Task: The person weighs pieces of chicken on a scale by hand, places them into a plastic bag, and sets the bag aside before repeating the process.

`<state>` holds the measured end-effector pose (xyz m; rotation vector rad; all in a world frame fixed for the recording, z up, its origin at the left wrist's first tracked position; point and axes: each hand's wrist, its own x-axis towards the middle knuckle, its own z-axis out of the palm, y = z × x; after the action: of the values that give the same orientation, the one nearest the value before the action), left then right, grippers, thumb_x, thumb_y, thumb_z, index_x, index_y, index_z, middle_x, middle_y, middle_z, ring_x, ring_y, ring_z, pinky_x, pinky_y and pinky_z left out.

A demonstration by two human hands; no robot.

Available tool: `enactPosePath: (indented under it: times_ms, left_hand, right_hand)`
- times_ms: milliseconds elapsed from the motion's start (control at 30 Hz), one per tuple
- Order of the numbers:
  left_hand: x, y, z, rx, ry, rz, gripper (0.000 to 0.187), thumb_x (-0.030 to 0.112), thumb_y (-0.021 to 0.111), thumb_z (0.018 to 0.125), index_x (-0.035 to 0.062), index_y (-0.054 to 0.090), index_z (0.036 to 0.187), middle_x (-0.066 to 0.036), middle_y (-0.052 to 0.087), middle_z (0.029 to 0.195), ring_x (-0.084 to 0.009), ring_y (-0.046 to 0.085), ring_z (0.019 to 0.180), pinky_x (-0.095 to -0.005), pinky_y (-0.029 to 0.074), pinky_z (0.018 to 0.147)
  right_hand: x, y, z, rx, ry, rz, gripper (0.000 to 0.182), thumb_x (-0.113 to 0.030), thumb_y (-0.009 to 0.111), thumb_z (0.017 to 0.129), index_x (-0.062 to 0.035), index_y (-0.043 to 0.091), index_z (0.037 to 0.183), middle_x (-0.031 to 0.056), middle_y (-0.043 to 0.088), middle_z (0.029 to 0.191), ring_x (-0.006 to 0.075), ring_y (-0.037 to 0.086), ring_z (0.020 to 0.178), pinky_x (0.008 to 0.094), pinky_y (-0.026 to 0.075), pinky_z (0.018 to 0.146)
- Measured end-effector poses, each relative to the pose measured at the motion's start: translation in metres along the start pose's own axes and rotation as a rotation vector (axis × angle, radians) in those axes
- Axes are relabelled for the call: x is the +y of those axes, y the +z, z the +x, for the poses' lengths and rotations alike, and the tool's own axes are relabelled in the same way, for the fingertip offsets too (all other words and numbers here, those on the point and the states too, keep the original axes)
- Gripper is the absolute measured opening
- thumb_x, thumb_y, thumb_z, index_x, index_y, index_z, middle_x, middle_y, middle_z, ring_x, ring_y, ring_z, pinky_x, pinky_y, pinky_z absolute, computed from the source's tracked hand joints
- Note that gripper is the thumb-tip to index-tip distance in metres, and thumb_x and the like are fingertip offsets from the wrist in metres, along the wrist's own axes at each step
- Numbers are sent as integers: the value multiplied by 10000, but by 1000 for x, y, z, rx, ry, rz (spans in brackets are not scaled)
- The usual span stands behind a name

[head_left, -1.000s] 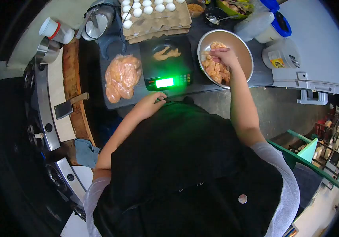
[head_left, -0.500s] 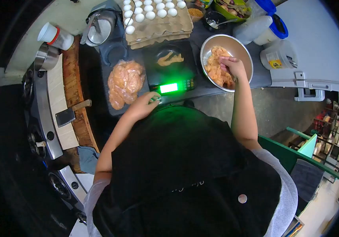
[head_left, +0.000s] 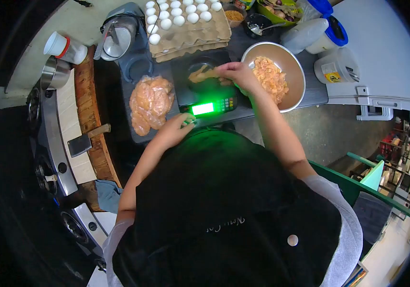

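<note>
My right hand [head_left: 239, 76] is over the right side of a black digital scale [head_left: 182, 95], its fingers pinched on a strip of raw chicken [head_left: 225, 82]. Another pale chicken strip [head_left: 199, 75] lies in the dark dish on the scale, close to those fingertips. The scale's display glows bright green-white. My left hand [head_left: 177, 128] rests at the scale's front left corner, thumb and fingers curved but apart. To the right, a metal bowl [head_left: 297, 81] holds a heap of raw chicken pieces [head_left: 269, 79]. A clear plastic bag of raw chicken [head_left: 151, 103] lies left of the scale.
Stacked egg trays [head_left: 190, 38] with white eggs stand behind the scale. A stand mixer [head_left: 119, 36] is at the back left. A cleaver [head_left: 80, 144] lies on the left-hand ledge beside the stove [head_left: 54, 138]. Plastic tubs [head_left: 332, 67] stand right of the bowl.
My right hand has left the metal bowl and moved left to the scale with chicken in its fingers. My left hand has stayed at the scale's front corner.
</note>
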<state>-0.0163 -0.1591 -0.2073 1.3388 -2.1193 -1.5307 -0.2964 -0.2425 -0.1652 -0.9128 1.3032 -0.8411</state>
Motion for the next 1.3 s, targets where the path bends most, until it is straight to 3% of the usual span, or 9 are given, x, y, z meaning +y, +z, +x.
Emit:
enactPosePath:
  times_ms: [100, 167, 333, 400, 733, 933, 1067, 1133, 1300]
  left_hand:
    - [4, 4, 2, 8, -4, 38, 309, 259, 605, 903, 51, 615, 1132, -149, 631, 1044, -262, 631, 924, -379, 499, 787]
    - [12, 4, 2, 12, 4, 68, 326, 263, 606, 903, 54, 606, 1153, -153, 629, 1064, -278, 635, 964, -384, 501, 805]
    - [21, 18, 5, 28, -34, 26, 338, 271, 601, 909, 54, 598, 1168, -157, 636, 1088, -305, 630, 989, -393, 497, 837]
    - [27, 25, 8, 21, -48, 30, 339, 269, 600, 911, 53, 595, 1171, -159, 640, 1095, -310, 629, 991, -396, 494, 848]
    - [60, 60, 12, 38, 43, 87, 312, 225, 610, 917, 21, 588, 1152, -187, 642, 1125, -328, 612, 1072, -393, 480, 909]
    - [59, 73, 7, 74, 46, 45, 299, 218, 610, 920, 14, 594, 1138, -192, 641, 1119, -331, 610, 1076, -396, 480, 910]
    - [59, 75, 3, 90, 35, 46, 294, 219, 608, 919, 14, 596, 1128, -193, 642, 1105, -334, 609, 1069, -402, 478, 903]
    - [54, 76, 1, 94, 32, 36, 293, 221, 607, 919, 15, 596, 1127, -192, 642, 1102, -335, 608, 1068, -403, 476, 903]
    - [49, 73, -3, 79, -8, -8, 295, 223, 603, 920, 17, 599, 1131, -189, 642, 1109, -334, 603, 1073, -401, 471, 910]
  right_hand:
    - [11, -5, 8, 23, 121, -448, 218, -199, 647, 884, -42, 731, 1010, 108, 723, 862, 172, 680, 794, 283, 544, 729]
    - [35, -32, 15, 283, -286, -947, 203, -179, 640, 901, -41, 728, 1022, 63, 706, 784, 110, 645, 725, 279, 506, 656]
    - [51, -134, 15, 460, -369, -794, 186, -186, 652, 881, -80, 742, 1004, 119, 693, 766, 141, 621, 623, 305, 493, 599]
    - [41, -151, 3, 475, -118, -892, 179, -187, 658, 880, -89, 746, 1000, 132, 692, 787, 150, 629, 645, 304, 497, 622]
    - [90, -114, 18, 20, -83, -1230, 205, -175, 573, 841, -73, 712, 951, 177, 698, 937, 346, 671, 888, 439, 521, 815]
    - [76, -94, 15, 46, -148, -1430, 217, -174, 571, 828, -45, 707, 938, 188, 694, 955, 375, 673, 890, 454, 533, 803]
    - [113, -121, 46, 38, -238, -1450, 218, -269, 586, 859, -90, 708, 881, 159, 699, 824, 322, 682, 757, 432, 533, 721]
    - [110, -125, 46, 74, -43, -1089, 174, -226, 667, 817, -58, 701, 850, 124, 706, 800, 229, 689, 742, 365, 534, 674]
    - [104, -140, 26, 189, -89, -729, 205, -224, 625, 832, -47, 708, 892, 94, 706, 814, 238, 698, 790, 369, 536, 683]
